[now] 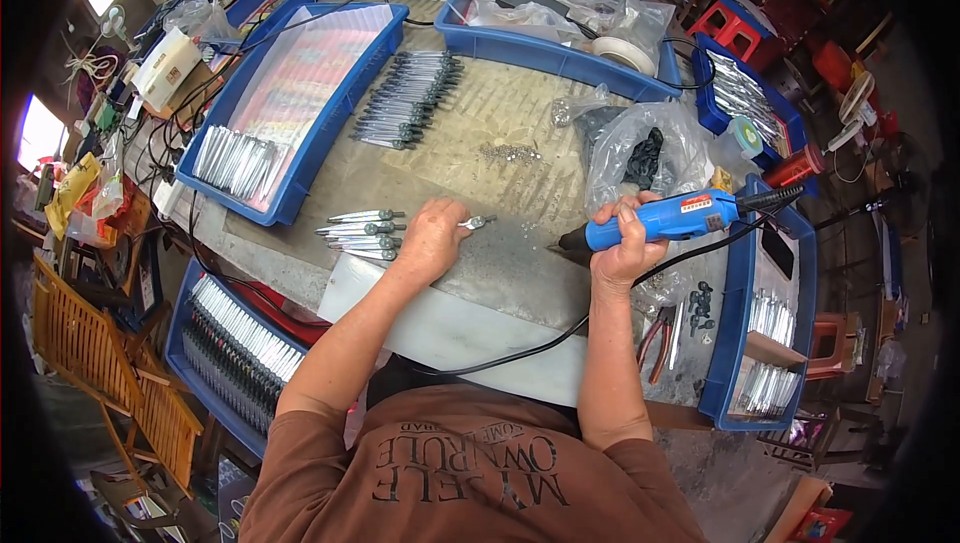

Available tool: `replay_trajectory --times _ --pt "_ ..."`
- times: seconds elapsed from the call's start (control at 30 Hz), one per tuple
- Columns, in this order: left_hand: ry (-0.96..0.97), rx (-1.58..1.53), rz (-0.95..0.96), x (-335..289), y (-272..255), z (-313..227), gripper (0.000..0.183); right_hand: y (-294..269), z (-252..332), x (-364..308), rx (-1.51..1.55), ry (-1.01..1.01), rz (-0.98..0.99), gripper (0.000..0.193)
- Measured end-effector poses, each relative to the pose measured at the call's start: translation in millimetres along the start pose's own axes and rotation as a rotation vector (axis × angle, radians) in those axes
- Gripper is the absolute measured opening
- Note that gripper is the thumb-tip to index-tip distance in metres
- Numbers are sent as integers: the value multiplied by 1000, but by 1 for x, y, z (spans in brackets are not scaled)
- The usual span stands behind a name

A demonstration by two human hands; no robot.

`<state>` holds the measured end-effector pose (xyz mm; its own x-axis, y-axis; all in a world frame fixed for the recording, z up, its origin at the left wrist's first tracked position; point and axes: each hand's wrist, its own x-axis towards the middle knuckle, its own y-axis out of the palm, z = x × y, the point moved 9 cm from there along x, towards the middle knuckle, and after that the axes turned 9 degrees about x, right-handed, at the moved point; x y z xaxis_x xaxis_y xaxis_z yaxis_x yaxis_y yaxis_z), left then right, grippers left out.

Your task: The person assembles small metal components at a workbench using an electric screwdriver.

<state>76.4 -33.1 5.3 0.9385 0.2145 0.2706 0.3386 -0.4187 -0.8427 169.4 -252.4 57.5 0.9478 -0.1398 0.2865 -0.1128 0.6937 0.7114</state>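
Note:
My left hand (pixel 430 240) is closed on a slim silver metal piece with a dark fitting (pixel 478 222), pinching it just above the table. In my right hand (pixel 622 251) is a blue electric screwdriver (pixel 665 221), gripped round its body. Its dark nose points left toward the held piece, with a gap between them. Just left of my left hand lie several similar silver pieces (pixel 360 234) in a short row. A larger stack of such pieces (pixel 408 101) lies farther off. Small metal parts, possibly screws (pixel 512 154), are scattered in the table's middle.
Blue trays hold silver pieces at the left (pixel 290 205), lower left (pixel 181 363) and right (pixel 735 343). Clear plastic bags (pixel 660 148) sit at the right. Red-handled pliers (pixel 655 348) lie near my right forearm. The screwdriver's black cable (pixel 520 355) loops across the near table edge.

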Motion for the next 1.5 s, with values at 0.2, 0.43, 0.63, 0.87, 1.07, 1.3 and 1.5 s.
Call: replay_trajectory --times 0.2,0.43,0.63,0.87,1.07,1.3,1.5 --pt "-8 -16 -12 2 0 2 12 2 -1 -2 -2 6 7 32" --pt "-10 10 -29 2 0 0 12 2 1 -2 -61 -18 10 34" --pt "18 18 -34 -1 -2 -2 13 3 1 -2 -2 7 4 30" --pt "31 -29 -69 0 -2 2 12 3 1 0 7 8 -2 30" --pt "53 12 -70 -4 -2 -3 13 0 -2 -1 7 17 0 31" --pt "17 -21 -18 1 1 -1 15 1 -1 -1 -2 22 4 32" --pt "-55 -3 -14 1 4 4 13 16 -9 -6 -34 32 46 35"
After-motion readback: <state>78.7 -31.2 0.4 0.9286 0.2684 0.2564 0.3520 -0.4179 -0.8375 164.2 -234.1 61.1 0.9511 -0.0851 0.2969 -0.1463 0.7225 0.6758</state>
